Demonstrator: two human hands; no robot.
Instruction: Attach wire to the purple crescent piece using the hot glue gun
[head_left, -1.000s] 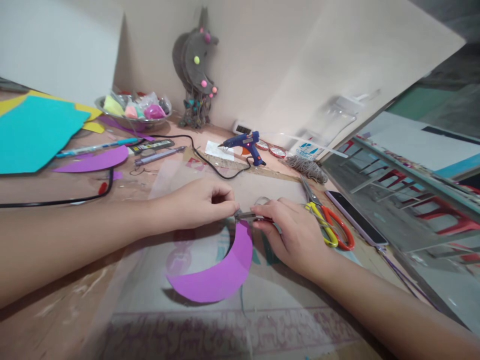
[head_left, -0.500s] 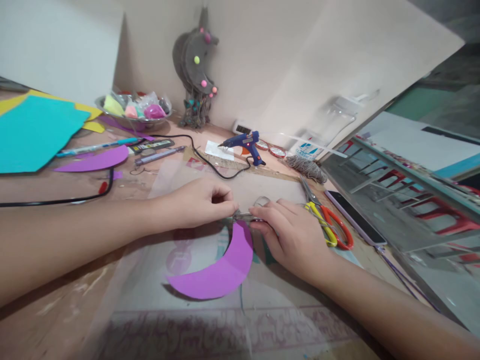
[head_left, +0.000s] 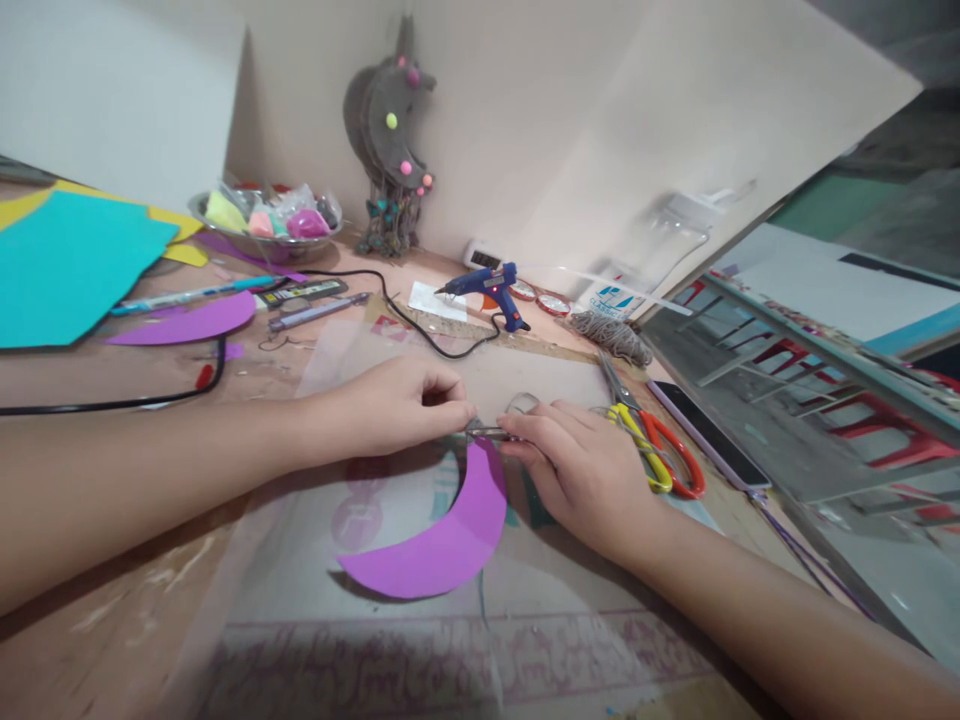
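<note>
A purple paper crescent lies over the covered tabletop, its upper tip between my hands. At that tip my left hand is closed in a pinch, with a small bit of grey material at the fingertips. My right hand is closed around slim metal tweezers, whose points reach across the crescent's tip, close to my left fingertips. A thin grey loop, apparently yarn, rises behind my right fingers. Those fingers hide most of the tweezers.
Scissors and a phone lie right of my right hand. A blue glue gun stands behind, near a grey yarn bundle. Purple and turquoise sheets, pens and a bowl are left. A yarn-wrapped moon hangs behind.
The tweezer points have shifted slightly down over the crescent's tip. The crescent has moved very slightly to the right; both hands stay nearly in place.
</note>
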